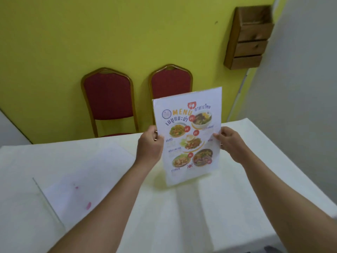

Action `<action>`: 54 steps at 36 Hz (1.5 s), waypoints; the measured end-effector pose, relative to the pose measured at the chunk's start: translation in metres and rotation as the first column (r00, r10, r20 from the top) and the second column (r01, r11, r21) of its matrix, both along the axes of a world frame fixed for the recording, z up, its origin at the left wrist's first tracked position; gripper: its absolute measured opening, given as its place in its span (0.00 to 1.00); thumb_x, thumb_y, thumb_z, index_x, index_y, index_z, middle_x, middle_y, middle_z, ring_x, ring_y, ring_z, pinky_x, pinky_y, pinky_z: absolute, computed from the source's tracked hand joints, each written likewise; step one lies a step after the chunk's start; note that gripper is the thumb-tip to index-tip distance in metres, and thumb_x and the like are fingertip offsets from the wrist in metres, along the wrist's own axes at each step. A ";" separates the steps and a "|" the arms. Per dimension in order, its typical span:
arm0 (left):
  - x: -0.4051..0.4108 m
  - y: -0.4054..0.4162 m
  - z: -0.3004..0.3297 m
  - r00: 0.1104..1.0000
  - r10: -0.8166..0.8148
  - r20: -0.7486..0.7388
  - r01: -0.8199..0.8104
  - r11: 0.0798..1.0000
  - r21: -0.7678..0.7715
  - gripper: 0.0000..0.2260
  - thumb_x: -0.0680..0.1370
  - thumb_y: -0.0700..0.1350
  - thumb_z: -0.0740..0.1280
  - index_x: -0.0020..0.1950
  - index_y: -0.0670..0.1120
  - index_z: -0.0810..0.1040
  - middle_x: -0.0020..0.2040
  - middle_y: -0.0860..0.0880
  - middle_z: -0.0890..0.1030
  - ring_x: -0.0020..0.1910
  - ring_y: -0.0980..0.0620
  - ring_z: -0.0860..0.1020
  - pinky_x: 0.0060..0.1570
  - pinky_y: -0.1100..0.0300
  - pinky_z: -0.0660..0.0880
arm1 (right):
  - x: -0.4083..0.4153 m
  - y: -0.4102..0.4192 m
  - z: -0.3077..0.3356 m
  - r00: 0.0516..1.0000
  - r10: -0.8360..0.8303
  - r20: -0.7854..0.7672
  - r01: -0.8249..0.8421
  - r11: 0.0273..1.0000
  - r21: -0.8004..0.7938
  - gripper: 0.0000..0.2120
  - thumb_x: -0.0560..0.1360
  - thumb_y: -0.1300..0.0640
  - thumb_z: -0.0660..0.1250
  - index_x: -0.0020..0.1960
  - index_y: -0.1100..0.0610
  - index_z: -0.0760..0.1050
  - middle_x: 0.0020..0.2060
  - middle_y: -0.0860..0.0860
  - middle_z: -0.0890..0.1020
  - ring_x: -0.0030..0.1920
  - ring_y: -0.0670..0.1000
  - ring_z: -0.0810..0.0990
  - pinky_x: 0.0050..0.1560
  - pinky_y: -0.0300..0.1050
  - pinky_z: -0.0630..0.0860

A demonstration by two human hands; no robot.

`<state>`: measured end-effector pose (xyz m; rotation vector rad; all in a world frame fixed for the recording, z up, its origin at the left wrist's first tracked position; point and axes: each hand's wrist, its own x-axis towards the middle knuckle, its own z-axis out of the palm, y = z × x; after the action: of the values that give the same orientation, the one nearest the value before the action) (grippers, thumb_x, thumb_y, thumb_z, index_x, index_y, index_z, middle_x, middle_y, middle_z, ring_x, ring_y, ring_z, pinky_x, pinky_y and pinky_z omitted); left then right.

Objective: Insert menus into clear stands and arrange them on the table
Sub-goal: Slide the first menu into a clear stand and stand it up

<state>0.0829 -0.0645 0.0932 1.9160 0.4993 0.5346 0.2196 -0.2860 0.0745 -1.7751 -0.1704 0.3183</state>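
Upright between both hands stands the menu (187,136), left hand (150,145) pinching its left edge, right hand (230,143) its right; its bottom meets the table (182,216).

You face a yellow-green wall (73,33) with two red chairs (109,99) against it, a wooden wall box (249,39) upper right, and a white-clothed table (182,207) below you.

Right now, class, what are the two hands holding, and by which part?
A printed menu, upright above the table. The left hand grips its left edge, the right hand its right edge, about halfway up.
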 end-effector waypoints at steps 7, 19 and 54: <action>0.001 -0.010 -0.003 1.000 -0.018 -0.015 0.019 0.997 0.079 0.08 0.72 0.45 0.60 0.46 0.42 0.74 0.42 0.40 0.84 0.40 0.38 0.80 0.39 0.40 0.79 | -0.001 -0.008 -0.021 1.000 -0.030 0.007 0.031 0.999 -0.034 0.03 0.76 0.59 0.66 0.44 0.57 0.75 0.51 0.64 0.82 0.47 0.59 0.80 0.57 0.67 0.74; -0.004 -0.008 -0.019 0.999 0.043 -0.017 -0.042 0.995 0.092 0.05 0.76 0.38 0.61 0.48 0.39 0.75 0.46 0.44 0.84 0.43 0.44 0.81 0.36 0.58 0.73 | -0.017 -0.004 -0.025 1.000 -0.021 0.001 0.021 0.999 -0.026 0.03 0.77 0.60 0.65 0.44 0.55 0.75 0.52 0.62 0.82 0.55 0.65 0.80 0.58 0.68 0.75; -0.129 0.107 -0.075 0.673 0.317 -0.668 0.193 0.798 0.572 0.31 0.78 0.53 0.58 0.75 0.37 0.55 0.77 0.36 0.56 0.77 0.37 0.52 0.75 0.45 0.52 | -0.174 0.121 -0.063 0.843 0.535 -0.057 -0.420 0.586 -0.693 0.10 0.75 0.47 0.66 0.53 0.50 0.76 0.42 0.45 0.79 0.44 0.46 0.76 0.39 0.31 0.67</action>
<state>-0.0463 0.0423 0.0179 2.7529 1.0220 -0.1356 0.0454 -0.1645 0.0119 -2.4906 -0.7495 0.7045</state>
